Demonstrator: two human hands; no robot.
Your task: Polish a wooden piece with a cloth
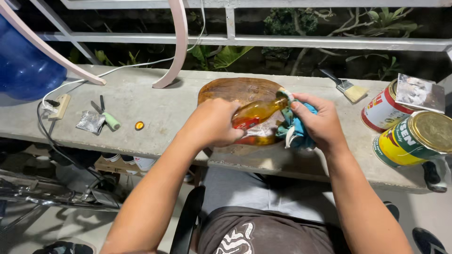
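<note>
Amber glass bottle [256,113], tipped nearly level over the round wooden board [235,89], its mouth pressed into the blue-green cloth [295,128]: the tilt lets the yellow liquid run toward the neck, seemingly so that the cloth takes it up rather than the wood. Well to the left of your fingers lie a white power strip [60,106], a small silvery packet [90,122], a green-handled tool [109,118] and a bottle cap [139,125], all set apart on the concrete ledge [155,106]. Your left hand [213,123] is clenched around the bottle's body, fingers wrapped over the label side, holding it just above the board. Your right hand [320,123] grasps the bunched cloth, thumb and forefinger closing it over the bottle's mouth, so cloth and glass touch at your fingertips. Beyond your right fingers rests a flat paintbrush [346,87] near the ledge's far edge; farther right stand two tins, one red and white [382,111], one green and yellow [408,140], lids on.
</note>
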